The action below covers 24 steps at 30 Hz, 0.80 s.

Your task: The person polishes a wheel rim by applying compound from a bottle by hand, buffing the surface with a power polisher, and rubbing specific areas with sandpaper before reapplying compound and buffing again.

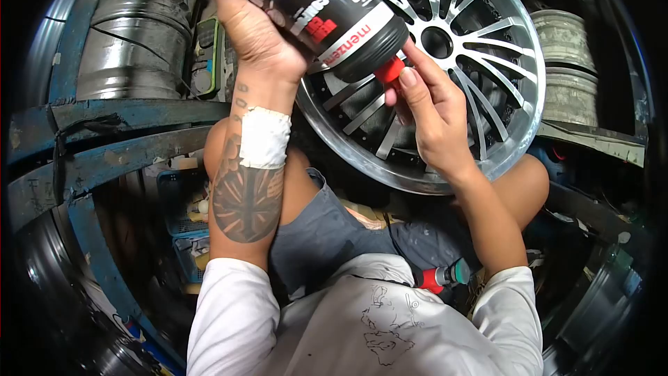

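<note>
Bottle (323, 17) in left hand (261, 31), cap (390, 69) in right hand (438, 111), overlaps wheel edge (325, 136).

Left hand (266, 40) wrapped wide, right hand (442, 122) pinching.

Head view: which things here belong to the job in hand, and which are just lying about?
In the job:
black bottle, held in the left hand
red cap, at the fingers of the right hand
spoked wheel, partly under the bottle in view

Probably just lying about:
left-side metal rims
right-side metal rims
red tool with a green end, near the shirt
</note>
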Each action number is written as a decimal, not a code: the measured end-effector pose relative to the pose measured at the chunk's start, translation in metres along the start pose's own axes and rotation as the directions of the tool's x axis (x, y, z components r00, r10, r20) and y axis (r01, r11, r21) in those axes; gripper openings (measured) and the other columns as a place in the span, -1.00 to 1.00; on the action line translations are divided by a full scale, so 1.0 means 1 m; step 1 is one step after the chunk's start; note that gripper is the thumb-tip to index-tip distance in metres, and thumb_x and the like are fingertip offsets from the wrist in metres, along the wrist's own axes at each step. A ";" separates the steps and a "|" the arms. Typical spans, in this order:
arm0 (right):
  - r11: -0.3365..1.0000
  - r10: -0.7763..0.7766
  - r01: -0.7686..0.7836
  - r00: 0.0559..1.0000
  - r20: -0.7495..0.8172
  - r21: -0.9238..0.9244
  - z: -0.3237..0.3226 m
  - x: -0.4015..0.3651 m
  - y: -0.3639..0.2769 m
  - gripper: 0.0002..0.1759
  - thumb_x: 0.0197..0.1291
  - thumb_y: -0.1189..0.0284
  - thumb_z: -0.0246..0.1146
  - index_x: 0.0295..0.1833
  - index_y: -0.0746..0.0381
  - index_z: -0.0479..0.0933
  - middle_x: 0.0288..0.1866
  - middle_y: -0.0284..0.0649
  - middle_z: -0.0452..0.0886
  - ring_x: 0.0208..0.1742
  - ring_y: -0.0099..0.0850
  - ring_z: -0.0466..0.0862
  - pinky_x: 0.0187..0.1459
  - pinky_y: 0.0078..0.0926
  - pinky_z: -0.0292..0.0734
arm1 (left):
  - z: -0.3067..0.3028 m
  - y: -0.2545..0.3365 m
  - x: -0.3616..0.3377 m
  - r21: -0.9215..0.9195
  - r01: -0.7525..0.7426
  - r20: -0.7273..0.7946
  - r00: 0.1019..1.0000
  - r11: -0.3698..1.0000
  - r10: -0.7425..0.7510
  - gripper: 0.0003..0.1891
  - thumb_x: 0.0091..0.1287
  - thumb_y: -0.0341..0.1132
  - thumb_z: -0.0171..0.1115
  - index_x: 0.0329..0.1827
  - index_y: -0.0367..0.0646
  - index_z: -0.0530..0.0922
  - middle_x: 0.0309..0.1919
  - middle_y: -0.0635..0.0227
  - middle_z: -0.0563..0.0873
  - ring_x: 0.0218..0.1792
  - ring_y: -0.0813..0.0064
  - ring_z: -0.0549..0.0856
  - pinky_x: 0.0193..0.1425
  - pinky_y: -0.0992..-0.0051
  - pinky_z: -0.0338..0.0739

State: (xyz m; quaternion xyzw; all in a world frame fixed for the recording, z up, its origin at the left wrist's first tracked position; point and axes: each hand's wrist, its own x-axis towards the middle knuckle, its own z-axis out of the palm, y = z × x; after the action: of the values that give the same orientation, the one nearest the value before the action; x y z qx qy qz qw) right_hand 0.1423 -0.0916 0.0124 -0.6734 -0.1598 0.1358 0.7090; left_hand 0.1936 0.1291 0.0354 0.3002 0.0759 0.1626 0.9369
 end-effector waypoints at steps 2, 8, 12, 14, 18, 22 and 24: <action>1.000 0.002 0.000 0.998 0.065 -0.031 0.002 -0.001 -0.006 -0.46 0.66 0.34 0.12 0.59 0.36 0.36 -0.16 -0.33 0.68 -0.21 -0.68 0.60 -0.27 -0.69 0.48 | -0.004 0.006 0.008 0.146 -0.020 -0.098 0.995 0.989 0.034 -0.30 0.29 0.32 0.34 0.21 -0.12 0.62 0.03 0.22 0.80 0.04 0.27 0.78 0.19 0.16 0.68; 0.955 0.092 -0.145 0.974 0.207 0.258 -0.021 0.008 -0.007 -0.33 0.63 0.36 0.17 0.74 0.06 0.16 -0.16 -0.37 0.64 -0.20 -0.64 0.56 -0.14 -0.62 0.54 | 0.018 0.010 0.017 0.072 0.098 0.086 0.991 0.993 -0.105 -0.05 0.30 0.48 0.22 0.29 -0.36 0.51 0.14 -0.09 0.70 0.10 -0.10 0.75 0.26 -0.09 0.68; 0.807 0.127 -0.335 0.903 0.411 0.486 -0.036 -0.006 0.004 0.00 0.46 0.35 0.32 0.79 0.22 -0.15 0.59 0.04 0.34 0.32 -0.35 0.59 0.30 -0.33 0.55 | 0.021 0.014 0.024 0.148 -0.104 0.129 0.988 0.984 0.085 -0.01 0.28 0.51 0.24 0.30 -0.37 0.48 0.11 -0.08 0.70 0.09 -0.09 0.76 0.20 -0.05 0.73; 0.692 0.097 -0.421 0.859 0.503 0.586 -0.038 -0.013 0.010 0.13 0.37 0.27 0.39 0.79 0.24 -0.22 0.72 0.11 0.13 0.47 -0.20 0.52 0.39 -0.17 0.51 | 0.020 0.015 0.024 0.193 -0.176 0.115 0.981 0.965 0.156 0.01 0.27 0.55 0.23 0.29 -0.37 0.48 0.09 -0.09 0.70 0.08 -0.08 0.76 0.18 -0.03 0.75; 0.502 0.076 -0.479 0.854 0.515 0.720 -0.028 -0.019 -0.004 0.33 0.21 0.11 0.53 0.80 0.15 -0.27 0.79 0.12 -0.06 0.61 -0.04 0.38 0.49 -0.01 0.42 | 0.017 0.016 0.025 0.191 -0.169 0.043 0.986 0.967 0.164 0.04 0.33 0.53 0.16 0.37 -0.45 0.46 0.15 -0.15 0.69 0.17 -0.13 0.72 0.30 -0.13 0.67; 0.417 0.059 -0.495 0.852 0.521 0.762 -0.026 -0.019 -0.007 0.30 0.21 -0.01 0.51 0.80 0.09 -0.22 0.80 0.16 -0.14 0.65 0.03 0.32 0.50 0.15 0.37 | 0.009 0.016 0.027 0.161 -0.158 0.072 0.986 0.974 0.148 0.02 0.30 0.51 0.25 0.35 -0.41 0.48 0.15 -0.11 0.70 0.18 -0.13 0.72 0.30 -0.11 0.67; 0.335 0.003 -0.502 0.847 0.532 0.797 -0.023 -0.022 -0.004 0.20 0.31 0.04 0.42 0.81 0.07 -0.20 0.79 0.19 -0.13 0.65 0.05 0.31 0.51 0.15 0.35 | 0.007 0.016 0.025 0.154 -0.157 0.074 0.986 0.976 0.147 0.03 0.28 0.53 0.25 0.34 -0.40 0.49 0.14 -0.12 0.71 0.17 -0.12 0.72 0.31 -0.09 0.67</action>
State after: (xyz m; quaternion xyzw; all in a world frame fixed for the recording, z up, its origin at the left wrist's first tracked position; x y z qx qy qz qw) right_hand 0.1322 -0.1219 0.0146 -0.1314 -0.1016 0.4607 0.8719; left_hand 0.2149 0.1459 0.0493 0.3839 0.0364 0.2177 0.8966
